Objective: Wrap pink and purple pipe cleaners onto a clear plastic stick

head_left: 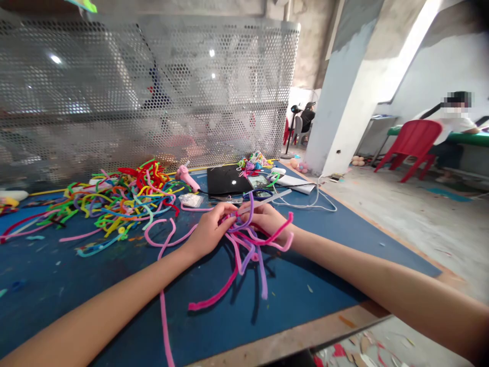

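Observation:
Both hands meet over the middle of the blue table. My left hand [212,227] is closed, thumb and fingers pinching the gathered part of a bundle of pink, magenta and purple fuzzy stems [244,247]. On the other side of that bundle, my right hand [267,219] is closed on it too. Loose stem ends spread out below and to the right, some curled at the tips. A thin pale strip [269,202] sticks out up and right from between the hands. A long pink stem [163,300] lies looped left of the bundle and runs down to the table's front edge.
A heap of multicoloured stems [126,196] covers the back left of the blue table [324,300]. Behind the hands are a pink tool [188,178], a black flat case [225,181], a small clear bag [191,200] and white cables [324,204]. A perforated metal panel [153,92] stands behind.

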The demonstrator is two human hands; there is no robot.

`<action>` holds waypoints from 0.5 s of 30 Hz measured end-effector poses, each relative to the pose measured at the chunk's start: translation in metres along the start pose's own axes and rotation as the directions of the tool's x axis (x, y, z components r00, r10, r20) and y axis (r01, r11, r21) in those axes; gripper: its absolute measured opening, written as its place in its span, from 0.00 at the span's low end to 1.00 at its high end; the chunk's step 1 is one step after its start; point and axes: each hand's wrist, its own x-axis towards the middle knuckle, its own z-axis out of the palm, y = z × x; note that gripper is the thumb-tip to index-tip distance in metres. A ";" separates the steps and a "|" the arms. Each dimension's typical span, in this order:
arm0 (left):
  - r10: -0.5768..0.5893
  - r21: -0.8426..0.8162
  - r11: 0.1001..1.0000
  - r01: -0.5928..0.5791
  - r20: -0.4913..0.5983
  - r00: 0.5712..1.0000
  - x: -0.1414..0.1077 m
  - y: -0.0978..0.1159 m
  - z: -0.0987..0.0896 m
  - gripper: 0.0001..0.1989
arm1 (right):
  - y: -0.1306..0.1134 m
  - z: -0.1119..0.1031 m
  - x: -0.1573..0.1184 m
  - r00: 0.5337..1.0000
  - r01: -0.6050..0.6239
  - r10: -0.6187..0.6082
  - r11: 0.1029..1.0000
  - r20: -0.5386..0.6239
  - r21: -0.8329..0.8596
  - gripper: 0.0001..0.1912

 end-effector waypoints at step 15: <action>0.064 0.221 0.974 -0.055 -0.034 0.997 -0.001 0.007 -0.002 0.13 | -0.002 0.004 -0.004 0.991 -0.129 0.129 0.992 -0.043 0.006 0.13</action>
